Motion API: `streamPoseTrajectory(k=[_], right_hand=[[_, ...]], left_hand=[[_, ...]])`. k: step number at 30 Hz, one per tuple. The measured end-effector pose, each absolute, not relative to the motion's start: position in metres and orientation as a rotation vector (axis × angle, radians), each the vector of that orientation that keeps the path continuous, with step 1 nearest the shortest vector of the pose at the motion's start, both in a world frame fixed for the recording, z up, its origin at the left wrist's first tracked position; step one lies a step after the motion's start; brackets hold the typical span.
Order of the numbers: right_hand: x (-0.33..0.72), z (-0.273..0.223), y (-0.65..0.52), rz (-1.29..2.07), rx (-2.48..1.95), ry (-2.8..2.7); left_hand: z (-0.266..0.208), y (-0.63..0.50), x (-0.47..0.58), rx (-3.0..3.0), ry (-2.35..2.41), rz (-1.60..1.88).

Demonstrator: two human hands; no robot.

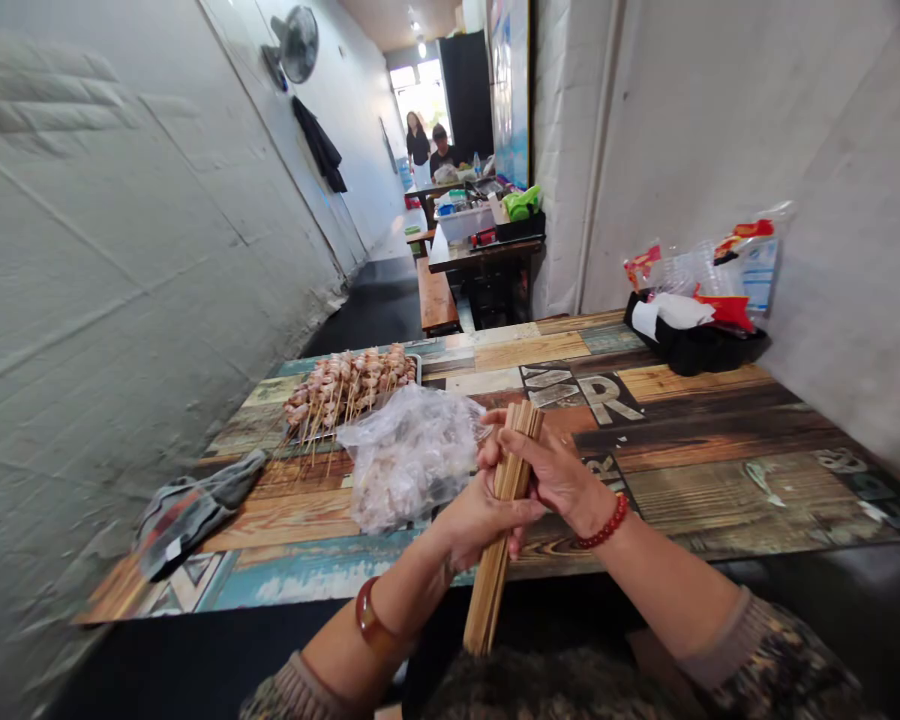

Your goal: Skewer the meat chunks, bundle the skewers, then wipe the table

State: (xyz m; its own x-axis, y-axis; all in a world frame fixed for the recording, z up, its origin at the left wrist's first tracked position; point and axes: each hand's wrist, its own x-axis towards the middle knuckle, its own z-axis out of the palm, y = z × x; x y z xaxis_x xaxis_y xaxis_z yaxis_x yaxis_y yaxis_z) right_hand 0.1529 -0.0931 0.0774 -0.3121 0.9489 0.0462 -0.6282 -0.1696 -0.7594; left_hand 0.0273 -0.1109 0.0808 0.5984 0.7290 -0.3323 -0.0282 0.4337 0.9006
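Note:
A thick bundle of wooden skewers (511, 480) is held upright and slightly tilted over the table's near edge. My left hand (480, 520) wraps round its middle, thumb across the front. Higher up, my right hand (559, 470) grips the same bundle near its top end, fingers curled behind it. Just left of my hands lies a clear plastic bag (409, 470) with pale contents that look like raw meat. Behind that bag, a metal tray (418, 368) carries a heap of skewered meat (352, 385), the stick ends pointing toward me.
A grey cloth item (195, 510) lies at the table's left. On the far right, a black holder (682, 345) contains plastic packets and cups. The patchwork-patterned table (690, 440) stands between white walls. Farther back are another table (457, 255), a bench (435, 295) and two people (444, 152).

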Motion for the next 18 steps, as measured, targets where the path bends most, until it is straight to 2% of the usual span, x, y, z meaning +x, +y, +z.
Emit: streamPoseTrajectory(k=[7,11,18], right_hand=[[0.162,0.076,-0.071,1.593,-0.672,-0.588],[0.165,0.076,-0.06,1.502,-0.712,-0.472],[0.144,0.057,-0.081,1.673,-0.616,-0.4]], left_hand=[[0.059,-0.127,0.008,0.82,0.693,0.548],[0.043,-0.143,0.003,0.896,0.845,0.515],[0.034,-0.15,0.006,0.901,0.912,0.509]])
